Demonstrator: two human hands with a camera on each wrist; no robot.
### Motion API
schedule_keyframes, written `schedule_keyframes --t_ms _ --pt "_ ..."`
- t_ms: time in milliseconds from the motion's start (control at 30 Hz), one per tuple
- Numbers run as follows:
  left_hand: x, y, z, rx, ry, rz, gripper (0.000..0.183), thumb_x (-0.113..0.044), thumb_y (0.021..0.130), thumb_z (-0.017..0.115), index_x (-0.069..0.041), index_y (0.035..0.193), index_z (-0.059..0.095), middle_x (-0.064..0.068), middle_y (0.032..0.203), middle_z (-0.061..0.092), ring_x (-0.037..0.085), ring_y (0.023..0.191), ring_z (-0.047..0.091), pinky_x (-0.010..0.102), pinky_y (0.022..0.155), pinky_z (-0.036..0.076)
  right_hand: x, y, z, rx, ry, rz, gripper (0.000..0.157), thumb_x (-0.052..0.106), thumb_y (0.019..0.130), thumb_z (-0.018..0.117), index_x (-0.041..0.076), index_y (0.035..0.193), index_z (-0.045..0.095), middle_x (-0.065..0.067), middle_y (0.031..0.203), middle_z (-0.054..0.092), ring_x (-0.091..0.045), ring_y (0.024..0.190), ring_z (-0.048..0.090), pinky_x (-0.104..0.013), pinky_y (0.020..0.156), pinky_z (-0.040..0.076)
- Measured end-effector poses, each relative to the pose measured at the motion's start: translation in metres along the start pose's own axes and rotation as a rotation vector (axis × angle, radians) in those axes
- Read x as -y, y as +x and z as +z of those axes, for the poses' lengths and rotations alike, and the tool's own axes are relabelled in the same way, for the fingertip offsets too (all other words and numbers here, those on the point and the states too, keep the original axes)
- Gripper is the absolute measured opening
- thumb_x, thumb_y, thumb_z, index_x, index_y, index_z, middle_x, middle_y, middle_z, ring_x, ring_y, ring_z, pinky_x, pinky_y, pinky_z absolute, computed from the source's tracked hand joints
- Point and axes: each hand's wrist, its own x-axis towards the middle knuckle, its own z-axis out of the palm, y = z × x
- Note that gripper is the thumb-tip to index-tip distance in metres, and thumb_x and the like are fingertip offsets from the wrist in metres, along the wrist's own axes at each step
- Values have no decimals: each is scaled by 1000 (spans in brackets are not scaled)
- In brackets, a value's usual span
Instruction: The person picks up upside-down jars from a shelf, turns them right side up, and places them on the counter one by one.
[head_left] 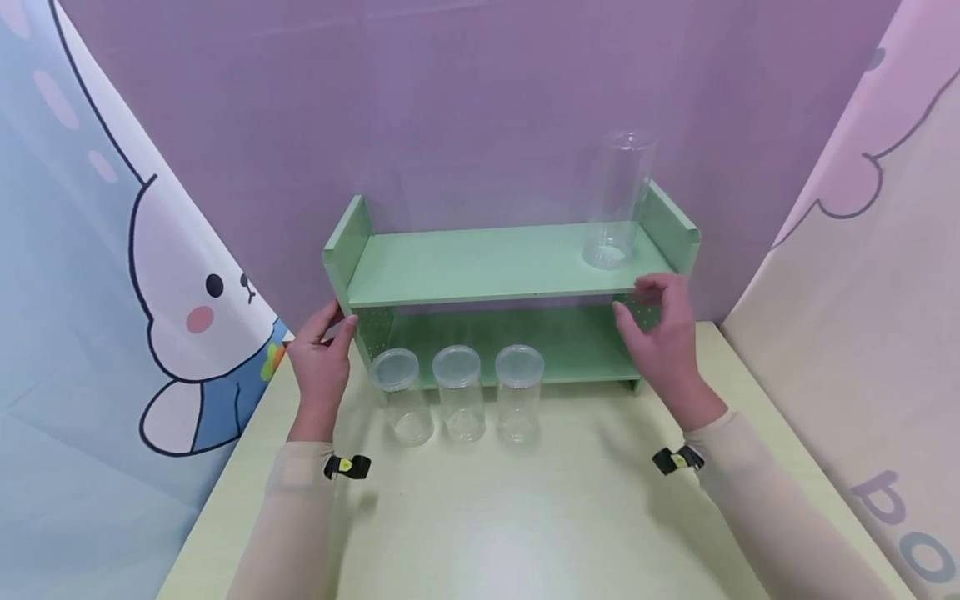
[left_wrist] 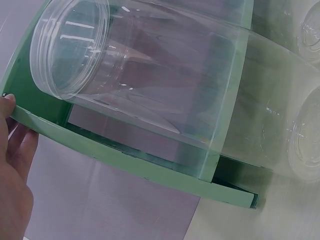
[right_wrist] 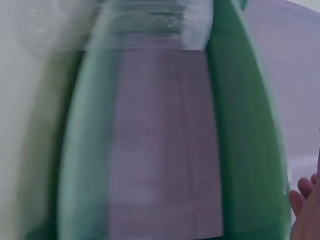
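A green two-tier shelf rack (head_left: 465, 262) stands on the table against the purple backdrop. My left hand (head_left: 321, 367) grips the front edge of its left side panel, thumb in front and fingers behind, as the left wrist view shows. Near the front right end of the upper shelf, my right hand (head_left: 666, 342) is raised with thumb and fingers apart and nothing between them. A tall clear jar (head_left: 621, 200) stands upright at the right of the upper shelf. Three lidded clear jars, a left one (head_left: 397, 371), a middle one (head_left: 459, 375) and a right one (head_left: 519, 375), stand in front of the rack.
The pale wooden table (head_left: 510, 517) extends in front of the jars. A printed cloth with a cartoon rabbit (head_left: 191, 292) hangs at the left. Another printed cloth (head_left: 862, 333) hangs at the right, and the purple cloth (head_left: 487, 108) closes the back.
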Motion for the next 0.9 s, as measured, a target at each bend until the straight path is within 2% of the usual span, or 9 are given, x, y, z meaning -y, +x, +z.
schedule_keyframes --t_ms 133,267,367,533,633,800,900 --pt "2 -1 -1 -12 10 -10 37 -12 107 76 -16 144 75 10 135 77 6 118 69 12 88 56 5 24 8 -28 -55 89 49 -7 92 83 -14 132 57 -30 126 59 -39 118 60 -31 102 53" --pt "1 -2 -1 -6 21 -16 37 -11 107 75 -15 144 75 11 136 77 6 118 69 12 89 55 5 41 15 15 -112 225 64 10 96 86 -9 145 49 -24 139 53 -34 131 54 -47 111 53" --pt "-1 -2 0 -2 19 -18 37 -10 107 76 -14 144 75 12 135 77 6 118 69 12 89 56 3 49 19 42 -132 300 74 19 97 86 -7 151 43 -24 146 47 -35 137 50 -51 117 49" --pt "1 -1 2 -9 9 -18 37 -7 106 76 -13 143 75 12 135 77 6 116 69 12 87 56 3 66 23 75 -170 419 90 36 98 86 -1 161 33 -22 157 40 -33 146 44 -48 122 43" --pt "9 2 4 -13 11 -18 38 -8 106 76 -14 143 75 12 135 77 6 116 69 12 87 56 5 76 24 95 -187 502 99 46 98 84 6 167 26 -17 164 36 -30 153 40 -45 126 39" --pt "27 5 6 -12 15 -14 38 -12 106 77 -17 143 75 9 135 77 4 117 69 12 87 57 8 89 25 99 -174 575 106 48 97 84 11 172 19 -15 170 32 -28 156 37 -42 128 37" --pt "26 5 7 -12 18 -10 38 -12 106 77 -17 143 76 9 135 77 3 116 69 12 87 57 6 94 25 94 -164 592 107 46 97 85 12 173 18 -15 170 32 -28 157 38 -40 128 36"
